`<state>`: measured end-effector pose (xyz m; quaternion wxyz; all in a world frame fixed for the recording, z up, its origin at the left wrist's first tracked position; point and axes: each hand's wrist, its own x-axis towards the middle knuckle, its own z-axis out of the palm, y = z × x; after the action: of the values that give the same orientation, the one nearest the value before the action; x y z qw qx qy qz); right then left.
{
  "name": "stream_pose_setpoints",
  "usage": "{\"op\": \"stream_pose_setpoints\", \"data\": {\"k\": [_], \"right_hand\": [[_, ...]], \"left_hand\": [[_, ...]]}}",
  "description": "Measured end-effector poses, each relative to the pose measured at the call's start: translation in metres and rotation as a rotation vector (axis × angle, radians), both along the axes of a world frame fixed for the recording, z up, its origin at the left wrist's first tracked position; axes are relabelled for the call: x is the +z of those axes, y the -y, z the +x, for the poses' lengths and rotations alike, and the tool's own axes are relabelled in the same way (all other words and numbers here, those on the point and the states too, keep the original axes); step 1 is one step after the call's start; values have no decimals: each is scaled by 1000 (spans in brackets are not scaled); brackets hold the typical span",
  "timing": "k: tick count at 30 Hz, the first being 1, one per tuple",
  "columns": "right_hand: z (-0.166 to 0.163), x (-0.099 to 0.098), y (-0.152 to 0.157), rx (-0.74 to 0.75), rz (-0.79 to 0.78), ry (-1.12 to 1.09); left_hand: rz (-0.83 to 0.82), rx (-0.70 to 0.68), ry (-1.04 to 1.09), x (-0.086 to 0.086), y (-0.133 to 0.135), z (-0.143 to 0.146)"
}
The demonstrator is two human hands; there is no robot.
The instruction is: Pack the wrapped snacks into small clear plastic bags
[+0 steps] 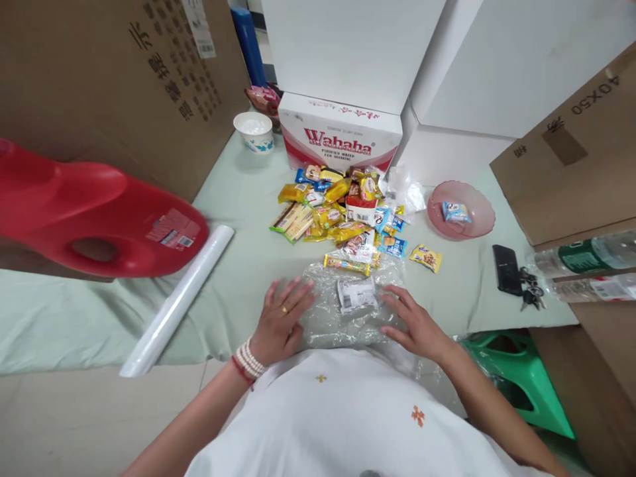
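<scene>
Fingers [285, 309] released, our left hand [278, 324] and right hand [419, 331] flank a white packet [358, 295], long axis left-right, below the upper-centre box [342, 140] reading "Wahaha PURIFIED WATER"

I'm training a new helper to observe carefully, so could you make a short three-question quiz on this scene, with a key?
1. True or false: a white packet lies between the left hand and the right hand.

2. Fill in the blank: the white bead bracelet is worn on the ____ wrist.

3. Multiple choice: what lies in the pink bowl?
A) a water bottle
B) a blue-and-white packet
C) a paper cup

Key:
1. True.
2. Left.
3. B.
</scene>
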<state>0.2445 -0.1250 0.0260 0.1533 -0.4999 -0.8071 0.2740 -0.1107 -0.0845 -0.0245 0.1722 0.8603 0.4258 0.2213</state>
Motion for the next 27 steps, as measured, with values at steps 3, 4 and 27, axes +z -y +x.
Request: {"op": "stream_pose_setpoints", "data": {"k": [3,4,27], "right_hand": [[22,-11,31,53,11,11],[26,-16,37,50,4,21],[17,-32,-61,-352,-260,44]], "left_hand": [[-134,-296,14,-1,12,-10],[-177,-323,5,-2,12,-10],[76,520,99,17,-45,20]]}}
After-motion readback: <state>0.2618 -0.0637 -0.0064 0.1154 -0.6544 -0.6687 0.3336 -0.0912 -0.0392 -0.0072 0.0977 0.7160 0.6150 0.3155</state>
